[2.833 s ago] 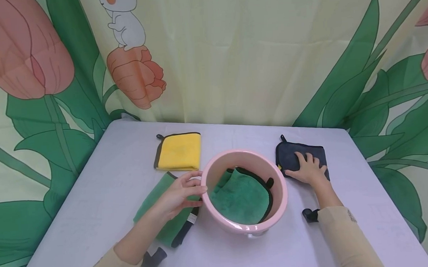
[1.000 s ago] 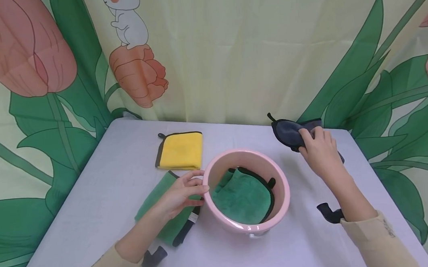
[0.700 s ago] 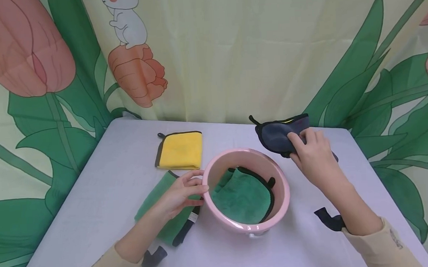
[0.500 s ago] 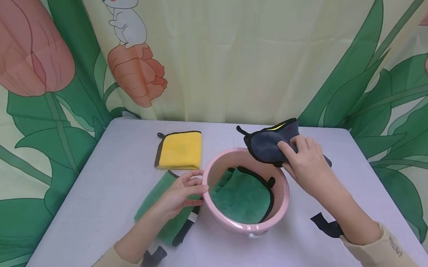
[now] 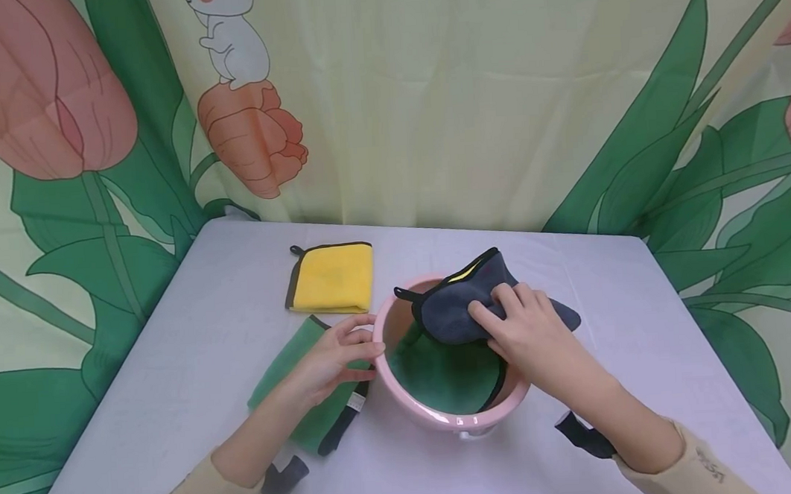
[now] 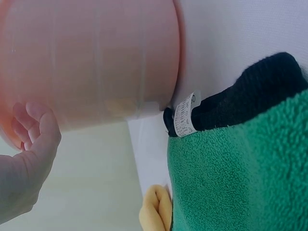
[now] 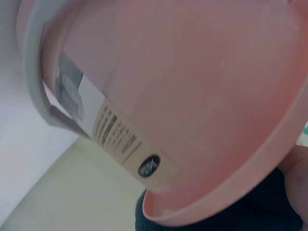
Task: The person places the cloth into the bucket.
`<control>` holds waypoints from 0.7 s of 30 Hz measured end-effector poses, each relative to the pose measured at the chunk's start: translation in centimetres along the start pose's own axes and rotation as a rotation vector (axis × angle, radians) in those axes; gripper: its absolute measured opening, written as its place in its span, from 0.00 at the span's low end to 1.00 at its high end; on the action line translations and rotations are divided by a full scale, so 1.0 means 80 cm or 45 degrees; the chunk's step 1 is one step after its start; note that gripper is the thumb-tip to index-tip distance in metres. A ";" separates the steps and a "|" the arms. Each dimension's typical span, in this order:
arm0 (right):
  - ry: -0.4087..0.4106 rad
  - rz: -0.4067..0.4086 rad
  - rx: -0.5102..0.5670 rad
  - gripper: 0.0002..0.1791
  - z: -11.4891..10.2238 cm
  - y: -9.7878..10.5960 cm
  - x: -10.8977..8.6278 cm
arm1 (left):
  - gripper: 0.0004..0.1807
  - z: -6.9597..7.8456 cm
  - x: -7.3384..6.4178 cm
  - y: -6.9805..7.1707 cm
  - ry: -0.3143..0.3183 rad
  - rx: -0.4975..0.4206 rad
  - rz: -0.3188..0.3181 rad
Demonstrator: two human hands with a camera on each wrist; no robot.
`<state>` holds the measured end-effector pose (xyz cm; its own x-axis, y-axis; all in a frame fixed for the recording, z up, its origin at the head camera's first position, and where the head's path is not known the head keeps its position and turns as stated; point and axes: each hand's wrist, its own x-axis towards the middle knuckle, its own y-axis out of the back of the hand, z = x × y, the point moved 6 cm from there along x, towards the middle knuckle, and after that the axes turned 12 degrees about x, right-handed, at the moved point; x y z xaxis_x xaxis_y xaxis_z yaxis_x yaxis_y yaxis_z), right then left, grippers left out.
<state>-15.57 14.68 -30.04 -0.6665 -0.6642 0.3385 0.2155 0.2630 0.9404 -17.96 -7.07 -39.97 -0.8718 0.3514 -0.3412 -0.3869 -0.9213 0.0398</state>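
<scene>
A pink bucket (image 5: 431, 417) stands in the middle of the table in the head view, a green towel with black edging (image 5: 442, 375) inside it. My left hand (image 5: 337, 358) holds the bucket's left rim, a fingertip over the edge; its bent fingers also show in the left wrist view. My right hand (image 5: 530, 333) grips a folded dark blue towel (image 5: 449, 311) with black trim, a yellow inner edge and a hanging loop. This towel hangs over the bucket's back right part, covering some of the opening. In the right wrist view the bucket wall hides most of the dark towel (image 7: 250, 211).
A folded yellow towel (image 5: 333, 280) lies at the back left. Another green towel (image 5: 310, 415) with a white tag lies left of the bucket, partly under my left forearm. Black straps (image 5: 287, 478) show by each wrist. A printed curtain (image 5: 429, 111) rises behind the white table.
My right hand has picked up the dark blue towel from the table's right side and carried it left over the bucket. The left hand has stayed at the rim.
</scene>
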 end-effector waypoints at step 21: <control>0.139 -0.269 0.031 0.25 -0.029 -0.054 0.019 | 0.30 -0.001 0.001 0.000 0.013 -0.023 -0.011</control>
<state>-15.89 10.93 -33.48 -0.6136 -0.7776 0.1374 0.0618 0.1262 0.9901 -18.03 -7.08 -40.08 -0.8654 0.3577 -0.3509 -0.3887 -0.9212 0.0195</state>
